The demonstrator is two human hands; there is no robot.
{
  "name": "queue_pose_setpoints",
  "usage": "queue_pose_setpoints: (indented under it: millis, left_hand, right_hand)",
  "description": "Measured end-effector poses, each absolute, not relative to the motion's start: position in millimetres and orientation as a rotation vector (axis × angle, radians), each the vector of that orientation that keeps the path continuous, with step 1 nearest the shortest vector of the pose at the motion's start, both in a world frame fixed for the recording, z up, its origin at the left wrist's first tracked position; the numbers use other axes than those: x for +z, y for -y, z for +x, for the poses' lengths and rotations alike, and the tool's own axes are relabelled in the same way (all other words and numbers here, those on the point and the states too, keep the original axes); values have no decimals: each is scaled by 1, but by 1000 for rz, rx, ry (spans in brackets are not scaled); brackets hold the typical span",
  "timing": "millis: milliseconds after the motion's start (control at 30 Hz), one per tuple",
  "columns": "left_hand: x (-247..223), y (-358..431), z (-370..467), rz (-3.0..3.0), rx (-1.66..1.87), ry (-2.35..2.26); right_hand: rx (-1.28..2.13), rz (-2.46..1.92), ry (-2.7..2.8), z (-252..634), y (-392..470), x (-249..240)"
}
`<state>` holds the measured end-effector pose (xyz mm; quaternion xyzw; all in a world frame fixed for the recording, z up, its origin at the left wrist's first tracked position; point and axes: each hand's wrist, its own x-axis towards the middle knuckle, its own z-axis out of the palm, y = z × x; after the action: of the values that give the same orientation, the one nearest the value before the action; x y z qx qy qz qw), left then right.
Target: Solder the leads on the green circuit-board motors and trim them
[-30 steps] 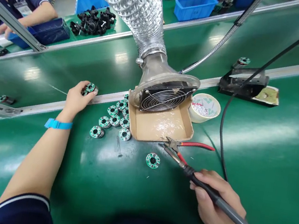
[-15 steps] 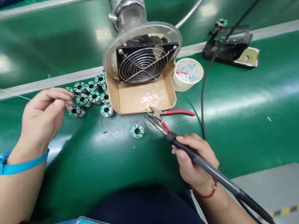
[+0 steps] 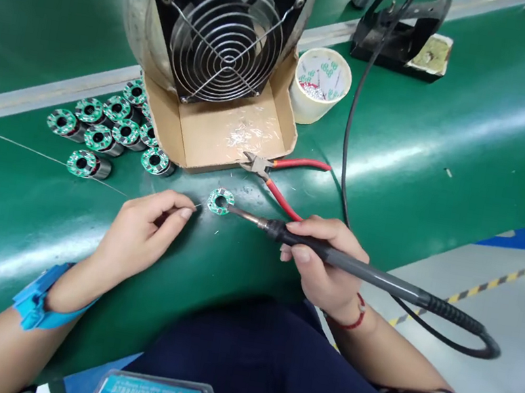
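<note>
A round green circuit board (image 3: 220, 201) with a dark centre hole stands on the green bench between my hands. My right hand (image 3: 327, 260) is wrapped round a black and grey soldering iron (image 3: 369, 276), whose tip reaches the board's right edge. Left of the board, my left hand (image 3: 153, 226) pinches a thin solder wire (image 3: 26, 146), its short end pointing at the board. Behind the iron, red-handled cutters (image 3: 260, 165) lie open, their jaws at the front edge of a cardboard tray (image 3: 198, 163).
Several motors with green boards (image 3: 98, 138) stand at the left. A fan (image 3: 228, 58) sits over the tray's back. Beyond are a white cup (image 3: 313, 108) and a black iron stand (image 3: 395, 51) with a sponge. The iron's cable crosses the bench.
My left hand has moved right, bringing the wire close to the board. The iron's tip has moved from beside the cutters to the board. The view has shifted closer.
</note>
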<state>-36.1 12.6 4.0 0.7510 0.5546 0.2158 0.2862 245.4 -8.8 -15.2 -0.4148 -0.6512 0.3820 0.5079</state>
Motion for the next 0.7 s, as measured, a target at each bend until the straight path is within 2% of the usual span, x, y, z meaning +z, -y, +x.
queue_pose_setpoints:
  millis: [700]
  left_hand:
    - [8, -20, -34, 2187, 514, -1397]
  right_hand:
    - [921, -1068, 1591, 241, 8, -17]
